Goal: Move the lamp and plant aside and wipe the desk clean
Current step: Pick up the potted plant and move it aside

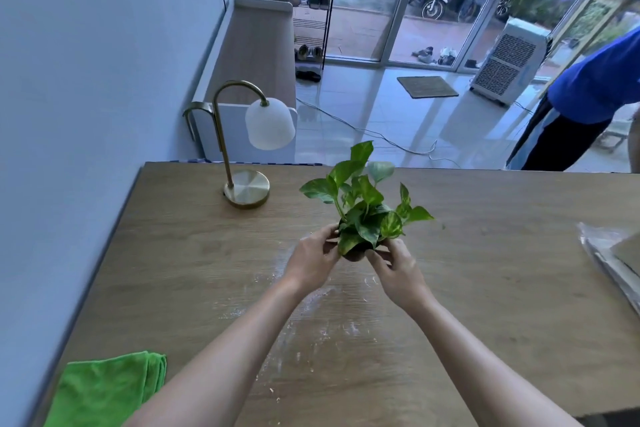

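Note:
A small leafy green plant (pixel 363 208) is in the middle of the wooden desk (pixel 502 270); its pot is almost hidden under the leaves and my fingers. My left hand (pixel 311 258) grips it from the left and my right hand (pixel 398 270) from the right. I cannot tell whether the pot rests on the desk or is lifted. A brass lamp (pixel 242 163) with a white shade stands at the far left of the desk. A folded green cloth (pixel 107 388) lies at the near left corner. White dusty smears (pixel 311 322) cover the desk under my forearms.
A stack of clear plastic-wrapped sheets (pixel 609 260) lies at the desk's right edge. The wall runs along the desk's left side. Beyond the far edge stand a person in a blue shirt (pixel 595 87), an air cooler (pixel 509 66), a shoe rack (pixel 308 24) and a cable on the floor.

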